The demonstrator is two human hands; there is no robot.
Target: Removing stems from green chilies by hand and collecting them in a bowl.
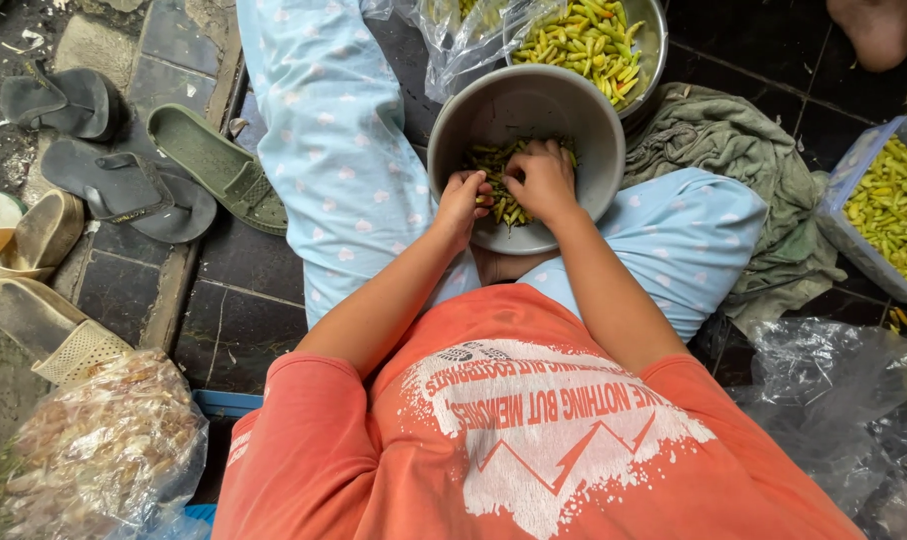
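A grey metal bowl (533, 100) rests on my lap and holds small green and yellow chili peppers (489, 158). Both hands are down inside it. My left hand (462, 198) is at the bowl's near left side with its fingers closed around a pepper. My right hand (543, 180) lies just right of it, fingers curled into the heap and pinching peppers. The two hands nearly touch. The peppers beneath the hands are hidden.
A second metal bowl (656, 45) of peppers and a clear bag (463, 40) sit behind. A clear tub (888, 210) of peppers is at right, a green cloth (743, 160) beside it. Sandals (123, 170) lie left, plastic bags (93, 450) near.
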